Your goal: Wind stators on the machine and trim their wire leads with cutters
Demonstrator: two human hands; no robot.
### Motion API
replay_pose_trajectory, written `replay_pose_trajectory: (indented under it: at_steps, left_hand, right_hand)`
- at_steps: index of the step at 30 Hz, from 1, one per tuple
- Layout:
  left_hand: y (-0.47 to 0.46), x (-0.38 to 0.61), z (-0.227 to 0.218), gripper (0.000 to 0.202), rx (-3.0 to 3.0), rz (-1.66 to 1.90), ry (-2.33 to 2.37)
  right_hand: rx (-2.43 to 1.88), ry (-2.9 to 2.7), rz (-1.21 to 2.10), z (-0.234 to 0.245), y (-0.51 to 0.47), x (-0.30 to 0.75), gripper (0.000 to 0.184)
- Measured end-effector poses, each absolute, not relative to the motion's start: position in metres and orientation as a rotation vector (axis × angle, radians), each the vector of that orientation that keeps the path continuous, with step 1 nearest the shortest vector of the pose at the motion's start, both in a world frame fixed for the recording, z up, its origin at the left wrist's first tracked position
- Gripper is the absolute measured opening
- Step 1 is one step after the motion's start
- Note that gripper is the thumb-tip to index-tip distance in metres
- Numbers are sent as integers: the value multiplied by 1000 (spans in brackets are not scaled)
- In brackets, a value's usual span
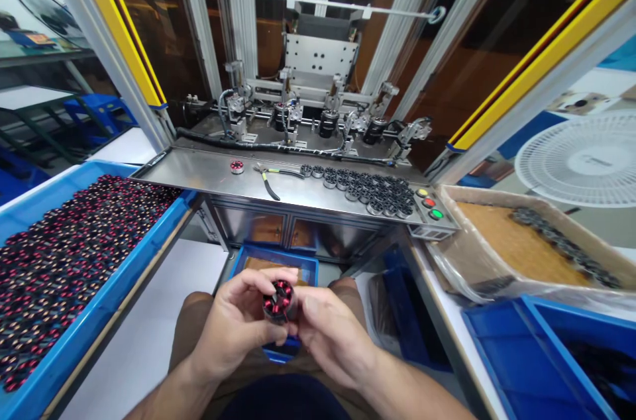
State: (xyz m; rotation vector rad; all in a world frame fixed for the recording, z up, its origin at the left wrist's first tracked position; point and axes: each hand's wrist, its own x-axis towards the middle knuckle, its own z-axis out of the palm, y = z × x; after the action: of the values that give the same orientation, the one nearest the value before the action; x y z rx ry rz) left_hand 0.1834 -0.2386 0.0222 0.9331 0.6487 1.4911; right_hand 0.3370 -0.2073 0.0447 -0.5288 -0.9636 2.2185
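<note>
Between both hands, above my lap, is a small round motor stator [278, 299] with red wire coils and a dark rim. My left hand [232, 317] is closed around its left side, thumb below and fingers above. From the right, my right hand [334, 328] pinches the same stator near its lower edge, where a thin red wire end shows. The right fingertips are partly hidden behind it. On the steel ledge [199, 171] ahead lie one red-wound stator [237, 167], a pair of cutting pliers [271, 181] and a cluster of bare black stators [372, 189].
A blue tray [99, 171] full of wound stators stands at left. Behind the ledge is a winding machine [322, 118]. Push buttons [430, 203], a cardboard box [497, 274], a blue crate [507, 340] and a white fan [591, 158] are at right. A blue bin [308, 261] sits below my hands.
</note>
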Motion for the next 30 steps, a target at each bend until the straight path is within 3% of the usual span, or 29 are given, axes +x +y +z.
replay_pose_trajectory:
  at_steps: [3,6,10,13,18,23,30]
  left_hand:
    - [-240,180,23,53,1107,1524,748]
    - [-243,174,27,80,1239,1568,1014]
    - [-247,170,33,53,1383,1325,1165]
    - [-246,173,35,40,1401,1262,1162]
    - [-245,174,40,37,1509,1323,1201]
    - [-248,174,38,47,1577,1359,1222]
    - [-249,182,34,39,1144,1351,951]
  right_hand:
    - [-537,-923,2197,42,-206,336,39]
    - [-602,-1186,1813,39,-202,340,41]
    - [-623,-1723,975,39,-198,349,39]
    - [-562,-1846,742,42,-199,354,43]
    - [-458,-1887,896,52,-197,363,41]
    - [-550,-1755,1055,60,-196,366,3]
    - [-785,-1579,1241,56,-205,362,21]
